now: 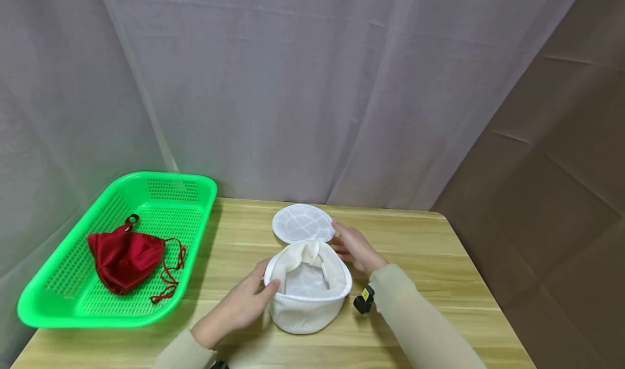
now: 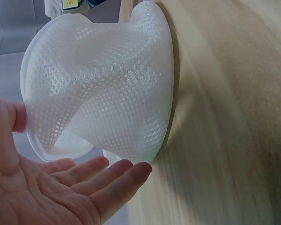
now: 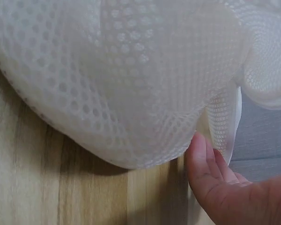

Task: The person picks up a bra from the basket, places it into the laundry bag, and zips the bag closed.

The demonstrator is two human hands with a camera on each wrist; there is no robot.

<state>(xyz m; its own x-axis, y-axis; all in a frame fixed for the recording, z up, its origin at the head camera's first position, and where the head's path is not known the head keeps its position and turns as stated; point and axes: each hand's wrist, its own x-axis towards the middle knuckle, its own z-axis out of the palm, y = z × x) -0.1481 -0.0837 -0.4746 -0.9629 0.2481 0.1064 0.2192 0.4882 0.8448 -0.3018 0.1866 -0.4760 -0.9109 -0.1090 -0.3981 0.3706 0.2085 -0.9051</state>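
A white mesh laundry bag [image 1: 306,312] stands on the table with its round mouth up. Its mesh lid [image 1: 303,223] lies folded back behind it. My left hand [image 1: 246,299] is at the bag's left side, thumb at the rim [image 2: 24,79]. In the left wrist view its other fingers [image 2: 124,180] reach fairly straight along the mesh. My right hand [image 1: 356,248] is behind the bag on the right, fingertips at the lid's edge. From the right wrist, extended fingers [image 3: 203,161] appear beside the bag's lower edge and the lid.
A green plastic basket [image 1: 202,239] stands at the left of the wooden table [image 1: 420,325]. A red satin pouch [image 1: 126,260] with a red cord lies in it. A grey curtain [image 1: 273,97] hangs behind, and a brown covering [image 1: 547,206] slopes along the right.
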